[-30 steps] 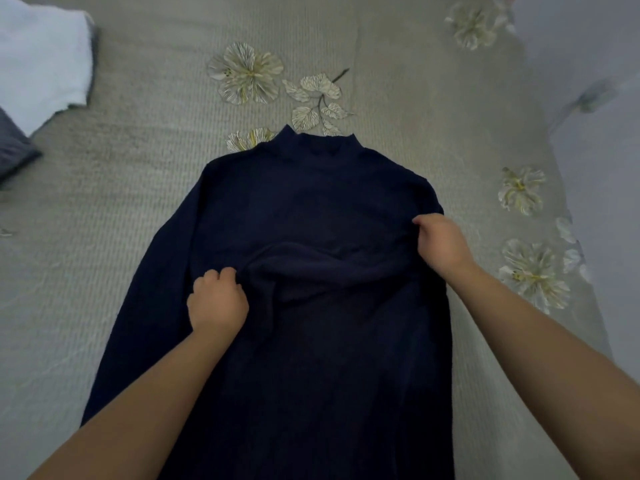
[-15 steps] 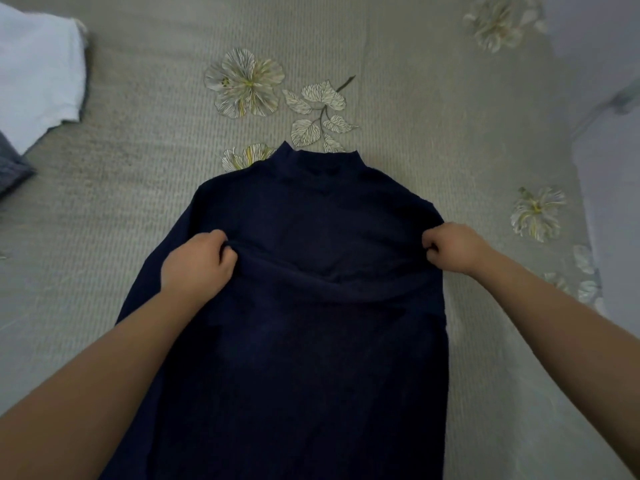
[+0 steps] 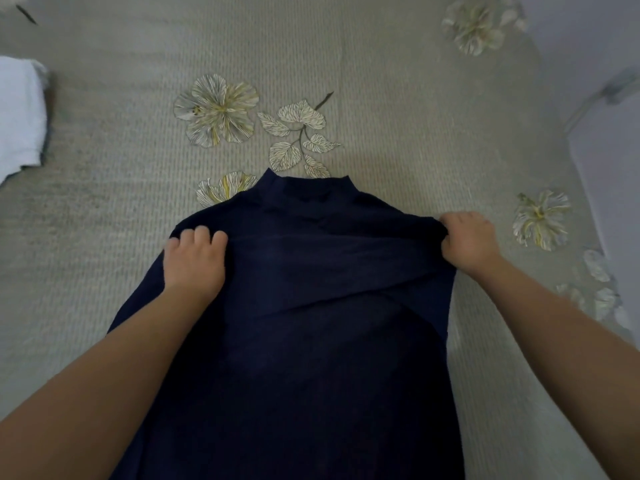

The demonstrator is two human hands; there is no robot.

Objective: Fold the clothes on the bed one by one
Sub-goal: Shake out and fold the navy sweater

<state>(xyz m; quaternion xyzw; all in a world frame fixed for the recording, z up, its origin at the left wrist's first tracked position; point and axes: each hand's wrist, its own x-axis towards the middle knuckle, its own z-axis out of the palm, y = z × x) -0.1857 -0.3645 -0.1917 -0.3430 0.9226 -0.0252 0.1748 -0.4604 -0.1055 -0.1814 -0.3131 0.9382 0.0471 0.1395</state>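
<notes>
Head view, the only one. A navy sweater [image 3: 311, 323] lay flat on the bed [image 3: 398, 81], high collar pointing away from the person, body running down toward the bottom frame edge. A layer of the same fabric was folded across the chest, its edge running between the two hands.

Left hand [image 3: 194, 261]: grip closed on the folded edge near the left shoulder, fingers curled into the cloth. Right hand [image 3: 467, 240]: grip closed on the fabric at the right shoulder edge, knuckles up, cloth bunched under them.

Handling, judged: soft knit, limp, light to moderate in weight, no stiffness to hold a crease by itself. It should drape and slide on the bed cover rather than snag. Best hold seemed to be at the shoulder seams or hem corners, both sides at once, so that the fold line stays straight.

Hard to make out: the dark cloth hid most seams and layers, so which part was folded over could not be told. Hem and lower body were cut off by the frame; both forearms covered the sides. A white cloth [image 3: 17, 116] lay at the left edge, partly cut off, well apart from the sweater.
</notes>
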